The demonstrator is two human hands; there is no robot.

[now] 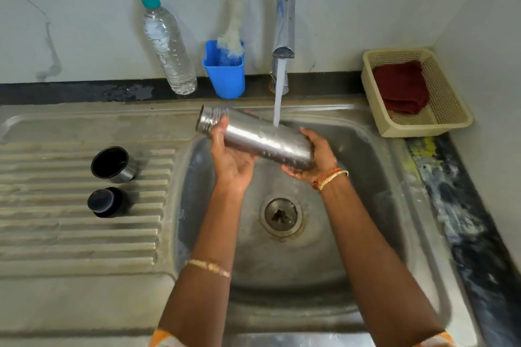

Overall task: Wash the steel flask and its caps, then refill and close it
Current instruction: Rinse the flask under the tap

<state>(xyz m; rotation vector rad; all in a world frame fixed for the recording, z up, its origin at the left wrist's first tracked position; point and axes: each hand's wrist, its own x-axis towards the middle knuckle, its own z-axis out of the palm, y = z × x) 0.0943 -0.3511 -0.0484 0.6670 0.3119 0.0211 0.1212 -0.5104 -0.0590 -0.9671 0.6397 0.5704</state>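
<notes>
The person is holding the flask (255, 139) sideways under the tap stream (278, 93), its long axis running left to right, left hand (229, 158) grasping the open neck end and right hand (315, 156) cupping the base.

Wet glossy steel flask (265, 144)

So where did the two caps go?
Both sit on the ribbed draining board left of the sink bowl: the steel-rimmed cap behind, the black cap just in front of it.
</notes>
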